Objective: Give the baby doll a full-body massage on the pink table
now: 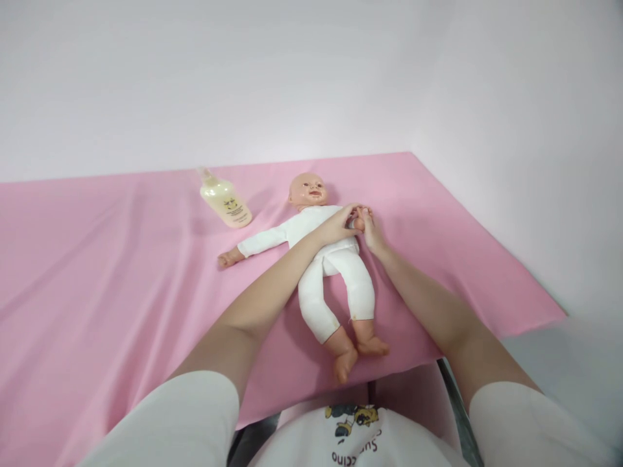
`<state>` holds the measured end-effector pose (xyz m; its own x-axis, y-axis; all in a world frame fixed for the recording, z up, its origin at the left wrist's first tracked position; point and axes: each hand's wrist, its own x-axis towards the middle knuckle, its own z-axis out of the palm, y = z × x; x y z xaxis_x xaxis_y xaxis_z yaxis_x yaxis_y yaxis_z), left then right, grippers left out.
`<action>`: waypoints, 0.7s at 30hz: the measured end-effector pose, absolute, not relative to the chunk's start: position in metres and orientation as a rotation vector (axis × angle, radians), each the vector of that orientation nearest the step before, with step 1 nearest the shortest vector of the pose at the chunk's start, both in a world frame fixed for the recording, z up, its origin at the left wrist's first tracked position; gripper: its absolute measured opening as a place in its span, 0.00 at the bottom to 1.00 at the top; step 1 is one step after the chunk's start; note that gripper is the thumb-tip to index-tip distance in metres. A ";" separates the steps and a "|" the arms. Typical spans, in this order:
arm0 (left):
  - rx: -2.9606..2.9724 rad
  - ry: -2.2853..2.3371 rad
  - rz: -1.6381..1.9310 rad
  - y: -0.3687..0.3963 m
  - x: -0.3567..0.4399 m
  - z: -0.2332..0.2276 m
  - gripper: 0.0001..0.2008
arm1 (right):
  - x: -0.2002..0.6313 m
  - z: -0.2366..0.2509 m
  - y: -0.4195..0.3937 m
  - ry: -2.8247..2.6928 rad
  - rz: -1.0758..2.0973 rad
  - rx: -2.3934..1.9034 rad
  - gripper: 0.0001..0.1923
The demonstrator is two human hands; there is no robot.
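On the pink cloth (97,272), your hands meet at the doll's hand.
Left hand (338,225) and right hand (372,230) each grip the smooth plastic doll (331,259) in soft white; a rounded bottle (225,202) lies nearby.

A baby doll (325,259) lies on its back on the cloth (97,272) covering the worktop, head away from the person. A bottle (225,202) lies left of its head. Both hands, left hand (339,224) and right hand (372,230), meet at the doll's arm on the right side.
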<state>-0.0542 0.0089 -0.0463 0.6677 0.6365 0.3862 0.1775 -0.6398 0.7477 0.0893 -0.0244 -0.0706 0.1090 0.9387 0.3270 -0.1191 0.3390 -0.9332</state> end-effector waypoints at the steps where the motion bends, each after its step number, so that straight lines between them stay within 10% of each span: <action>1: 2.193 0.623 0.842 0.009 -0.054 -0.046 0.33 | 0.089 -0.070 -0.024 -1.188 0.958 -0.904 0.32; 21: 2.215 0.639 0.771 0.006 -0.057 -0.040 0.31 | 0.091 -0.072 -0.023 -1.202 0.948 -0.981 0.20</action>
<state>-0.0566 0.0063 -0.0400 0.7015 0.6281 0.3367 0.2144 -0.6366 0.7408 0.0906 -0.0227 -0.0724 0.1176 0.9496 0.2907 -0.0613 0.2991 -0.9523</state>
